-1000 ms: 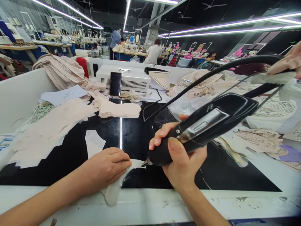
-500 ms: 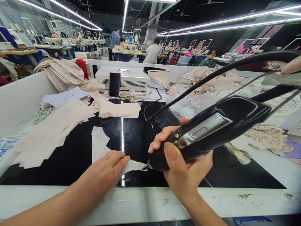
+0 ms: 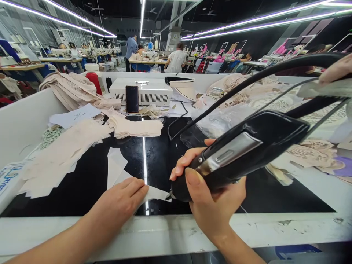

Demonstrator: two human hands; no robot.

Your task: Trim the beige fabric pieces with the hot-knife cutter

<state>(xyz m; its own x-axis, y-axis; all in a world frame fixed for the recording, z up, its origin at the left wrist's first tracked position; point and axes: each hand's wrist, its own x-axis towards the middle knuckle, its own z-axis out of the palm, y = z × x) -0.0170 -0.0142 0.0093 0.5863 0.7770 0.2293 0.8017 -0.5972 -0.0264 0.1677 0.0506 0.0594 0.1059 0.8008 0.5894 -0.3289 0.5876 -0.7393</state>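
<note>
My right hand [image 3: 211,198] is wrapped around a black corded handheld power tool [image 3: 247,146] with a metal lever along its side. The tool slants down to the left, and its small pointed metal tip [image 3: 169,197] meets the right end of a white fabric piece [image 3: 156,193]. My left hand [image 3: 126,196], fingers together, holds the other end of that piece down on the black work surface [image 3: 90,176]; its fingertips are partly hidden. Another white piece [image 3: 115,163] lies just beyond my left hand.
Beige fabric stacks [image 3: 137,128] and a spread pile [image 3: 63,150] lie left and behind. A phone [image 3: 132,99] leans on a vented white box [image 3: 154,91]. Clear plastic [image 3: 220,121] and lace pieces cover the right side. A thick black cable [image 3: 233,91] arches above; another hand [image 3: 337,71] shows at upper right.
The view has shifted slightly. Both hands and the tool keep nearly the same pose, with the tip still at the end of the white piece.
</note>
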